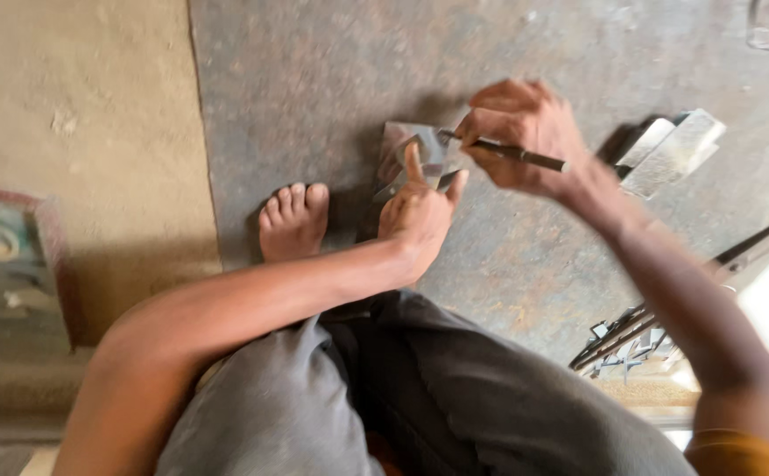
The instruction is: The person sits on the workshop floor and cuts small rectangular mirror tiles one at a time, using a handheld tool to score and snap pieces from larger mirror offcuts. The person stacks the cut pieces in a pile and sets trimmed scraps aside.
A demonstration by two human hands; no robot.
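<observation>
Metal lies at the centre of the work: a small shiny sheet piece (413, 152) flat on the dark steel floor plate (314, 79), just ahead of the person's bare foot (294, 220). The left hand (420, 216) presses down on its near edge, thumb and forefinger spread on the piece to pin it, not curled round it. The right hand (526, 132) is clenched round a thin dark rod (512, 154), a scriber or punch by the look of it, held slanted with its tip touching the piece near its upper right part.

Progress looks to be in the middle: the tool is on the metal and the piece is held fast, but motion blur hides whether any line or mark is already made, so I cannot tell how much is left on this piece.

To the right, well apart from the hands, a few more bright sheet pieces (671, 150) lie stacked on the plate; whether these are done or waiting cannot be told. Lower right, a bundle of dark rods (618, 339) lies by small scraps. At left, a sandy floor (85, 115) borders the plate, with a blurred framed thing (10, 256) at the edge.

Nothing stands between the hands and the piece; the foot and grey-clad knees (384, 397) crowd the near side only.
</observation>
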